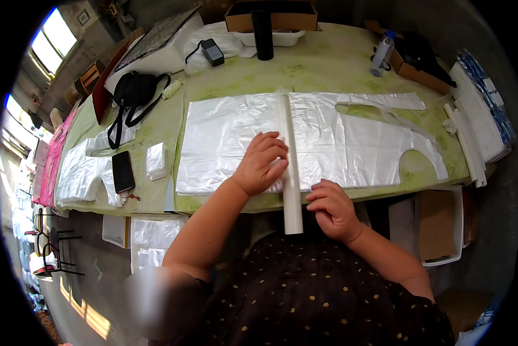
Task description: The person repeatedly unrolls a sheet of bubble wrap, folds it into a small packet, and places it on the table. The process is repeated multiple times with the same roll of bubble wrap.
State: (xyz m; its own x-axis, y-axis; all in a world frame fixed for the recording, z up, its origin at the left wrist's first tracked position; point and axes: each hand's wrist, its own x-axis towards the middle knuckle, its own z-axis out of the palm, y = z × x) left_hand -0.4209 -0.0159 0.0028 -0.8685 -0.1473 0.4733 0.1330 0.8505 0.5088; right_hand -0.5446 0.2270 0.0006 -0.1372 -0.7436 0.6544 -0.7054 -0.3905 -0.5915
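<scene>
A stack of thin, whitish plastic aprons (pixel 230 124) lies flat on the table, with strap loops and a curved cut-out at its right end. Across its middle rests a long pale tube or roll (pixel 292 202), whose near end juts past the table's front edge. My left hand (pixel 263 162) hovers over the plastic just left of the tube, its fingers loosely bent and apart, the thumb close to the tube. To the right of the tube, by the table edge, my right hand (pixel 333 210) has half-bent fingers and holds nothing visible.
Left on the table are a phone (pixel 123 172), a small folded plastic packet (pixel 156 160), more plastic (pixel 86 173) and a black bag (pixel 135 92). A black cylinder (pixel 263 37) and a water bottle (pixel 382 55) stand farther back. Pale rolls (pixel 465 144) lie at the right edge.
</scene>
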